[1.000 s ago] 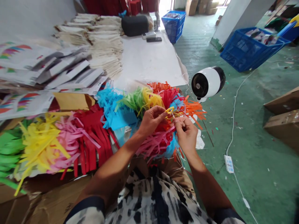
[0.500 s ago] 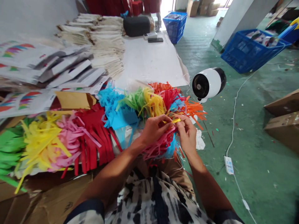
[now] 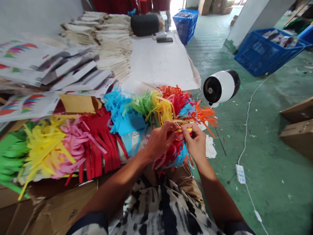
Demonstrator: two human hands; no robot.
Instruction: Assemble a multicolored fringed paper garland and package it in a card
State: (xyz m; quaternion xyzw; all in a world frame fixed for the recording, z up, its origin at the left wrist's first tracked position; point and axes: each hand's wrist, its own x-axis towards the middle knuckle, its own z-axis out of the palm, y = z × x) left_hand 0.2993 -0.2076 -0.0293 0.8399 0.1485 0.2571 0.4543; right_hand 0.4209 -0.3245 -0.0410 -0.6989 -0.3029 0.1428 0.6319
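Observation:
A small yellow paper strip (image 3: 187,129) is pinched between the fingertips of my left hand (image 3: 161,138) and my right hand (image 3: 195,142). Both hands are closed on it, close together over a garland of fringed paper tassels. Yellow fringe (image 3: 161,107), light green fringe (image 3: 143,106) and orange fringe (image 3: 205,114) fan out just beyond my fingers. Pink, red and blue strips (image 3: 179,156) hang below my hands near my lap. To the left lie blue tissue (image 3: 127,114) and a cut red fringe (image 3: 100,140). My fingers partly cover the middle of the garland.
Pink, yellow and green fringes (image 3: 14,153) continue along the left. Behind them are printed packages (image 3: 80,75) and stacked cream bundles (image 3: 112,49). A white fan (image 3: 223,86) stands at the right, with a power strip (image 3: 240,173) on the floor and blue crates (image 3: 266,54) farther back.
My fingers have shifted slightly on the yellow strip, and less of it shows between them. My left hand has turned a little over it. The view has moved slightly.

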